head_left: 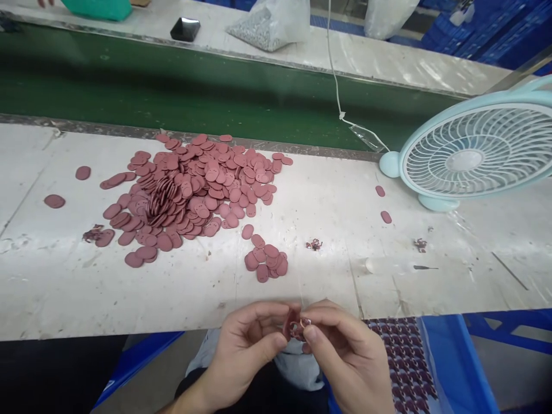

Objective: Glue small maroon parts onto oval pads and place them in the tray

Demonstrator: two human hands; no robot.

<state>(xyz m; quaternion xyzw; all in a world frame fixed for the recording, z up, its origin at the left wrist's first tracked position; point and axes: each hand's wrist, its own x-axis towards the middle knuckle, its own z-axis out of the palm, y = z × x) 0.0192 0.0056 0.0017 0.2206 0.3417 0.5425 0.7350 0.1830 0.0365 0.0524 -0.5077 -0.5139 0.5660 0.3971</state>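
We are looking down at our two bare hands, held close together just below the near edge of a white surface [388,190]. Our left hand [245,345] and right hand [349,356] are meeting at the fingertips, and the fingers of both are pinching narrowly around one small reddish-brown oval piece [294,328]; a small ring seems to be sitting against it, though it is too tiny to tell for certain. The piece is hovering in the air between our hands, just off the surface.

Ahead of us, a large heap of matching oval pieces [190,190] is lying on the surface, with a smaller cluster [266,261] nearer our hands and a few strays scattered around. To the right, a pale blue desk fan [474,149] is standing on the surface. Beyond runs a green conveyor belt [172,86]. Below our right hand, a blue crate [452,368] is holding rows of dark pieces.
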